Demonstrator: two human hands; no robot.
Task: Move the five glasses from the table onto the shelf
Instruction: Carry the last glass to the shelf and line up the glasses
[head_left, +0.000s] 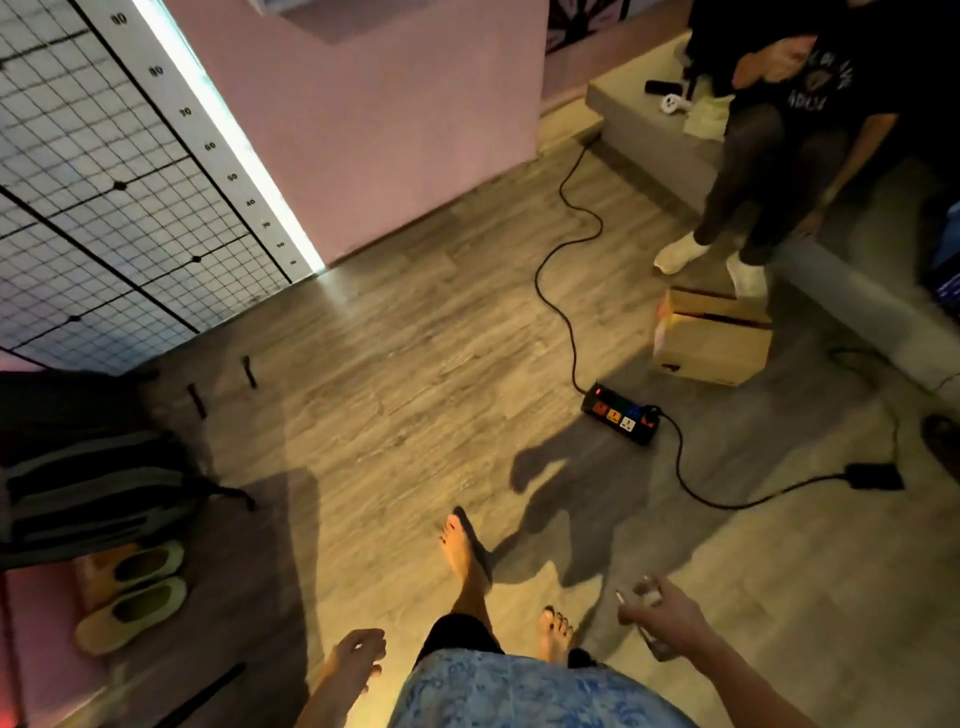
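Seen from above, a barefoot person crosses a wood-plank floor (415, 364). The right hand (670, 618) curls its fingers round what appears to be a clear glass (644, 595), blurred and hard to pick out against the boards, carried low at the right of the body. The left hand (358, 660) hangs on the other side, fingers loosely bent, holding nothing.

Ahead on the floor lies a black power strip (621, 413) with coloured sockets, its cable (566, 291) snaking off toward a pink wall (363, 130). Near the strip sits a cardboard box (711, 338). A second person (769, 156) sits on a grey ledge (649, 119), white-socked feet just behind the box.

At left stands a wire grid panel (78, 182) beside a lit strip. A dark backpack (88, 467) lies below it, with a pair of pale green shoes (135, 587) just beside the bag.
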